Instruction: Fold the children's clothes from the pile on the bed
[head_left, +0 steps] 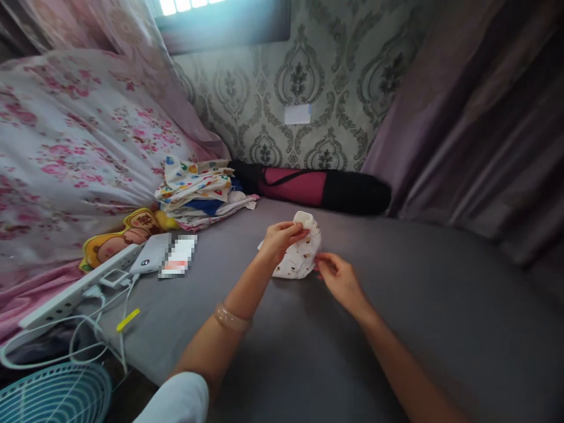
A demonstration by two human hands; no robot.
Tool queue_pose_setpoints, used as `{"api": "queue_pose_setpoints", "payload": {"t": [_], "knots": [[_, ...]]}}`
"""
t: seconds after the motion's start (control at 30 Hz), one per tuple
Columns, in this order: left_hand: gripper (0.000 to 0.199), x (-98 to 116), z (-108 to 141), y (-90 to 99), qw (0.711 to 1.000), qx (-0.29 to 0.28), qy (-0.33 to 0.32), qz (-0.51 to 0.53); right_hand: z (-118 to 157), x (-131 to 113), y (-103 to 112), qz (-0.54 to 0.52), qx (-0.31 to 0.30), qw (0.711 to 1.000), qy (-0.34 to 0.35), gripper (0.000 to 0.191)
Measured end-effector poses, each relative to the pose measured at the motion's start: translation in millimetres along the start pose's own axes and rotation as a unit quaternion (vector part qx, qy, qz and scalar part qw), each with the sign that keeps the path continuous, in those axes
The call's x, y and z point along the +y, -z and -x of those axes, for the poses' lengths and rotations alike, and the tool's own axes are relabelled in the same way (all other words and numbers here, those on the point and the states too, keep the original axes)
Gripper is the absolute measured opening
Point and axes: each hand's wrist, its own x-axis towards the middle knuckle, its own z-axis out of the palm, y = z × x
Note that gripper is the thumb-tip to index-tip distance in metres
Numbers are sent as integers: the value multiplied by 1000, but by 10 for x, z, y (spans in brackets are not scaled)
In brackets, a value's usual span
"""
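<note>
A small white cloth item (299, 262) with dark and brown specks is bunched on the grey bed surface (396, 282), between my hands. My left hand (282, 239), with a bangle on its wrist, pinches the cloth near its plain white band at the top. On the cloth's right edge, the thumb and fingertips of my right hand (341, 281) are closed together on the fabric. Folds hide the item's full shape.
Folded clothes (198, 188) are piled at the back left, beside a long black and magenta bag (295, 185). Left are a yellow plush (141, 220), a white power strip (83, 285) with cables, a grey device (152, 254) and a blue basket (57, 393).
</note>
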Motion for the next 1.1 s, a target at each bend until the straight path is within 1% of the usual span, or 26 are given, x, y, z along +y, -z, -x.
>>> {"api": "queue_pose_setpoints", "payload": {"t": [0.1, 0.23, 0.3, 0.4, 0.43, 0.47, 0.53, 0.6, 0.67, 0.73, 0.87, 0.9, 0.97, 1.03, 1.1], "knots": [[16, -25, 26, 27, 995, -22, -13, -95, -105, 42, -141, 34, 46, 998, 18, 30], [23, -53, 39, 60, 965, -57, -95, -238, -206, 25, -290, 86, 95, 992, 22, 39], [23, -54, 33, 66, 941, -55, -148, -299, -249, 3, -339, 99, 117, 988, 21, 42], [23, -34, 24, 65, 889, -29, -247, -384, -303, -40, -391, 97, 145, 984, 14, 43], [23, -27, 25, 62, 877, -36, -268, -398, -317, -54, -406, 93, 153, 984, 11, 42], [24, -23, 28, 58, 871, -55, -275, -403, -328, -65, -423, 87, 161, 983, 9, 42], [27, -27, 42, 47, 870, -109, -259, -404, -342, -76, -460, 69, 170, 983, 13, 39], [29, -45, 63, 30, 871, -142, -240, -405, -342, -70, -498, 41, 165, 985, 26, 35], [27, -66, 85, 13, 870, -143, -244, -403, -329, -54, -520, 12, 149, 988, 35, 35], [24, -77, 102, 8, 866, -133, -260, -407, -303, -39, -506, -12, 126, 992, 26, 39], [25, -74, 93, 61, 856, -117, -282, -417, -235, -51, -338, -41, 60, 997, -1, 37], [27, -74, 78, 84, 860, -112, -282, -409, -220, -61, -276, -45, 43, 998, -1, 37], [30, -75, 37, 131, 880, -102, -267, -379, -197, -82, -146, -56, 16, 998, -3, 40], [35, -68, -7, 176, 909, -90, -230, -336, -186, -98, -20, -80, -1, 997, -20, 42], [42, -44, -38, 217, 936, -78, -176, -295, -187, -109, 102, -117, -6, 991, -57, 42]]}}
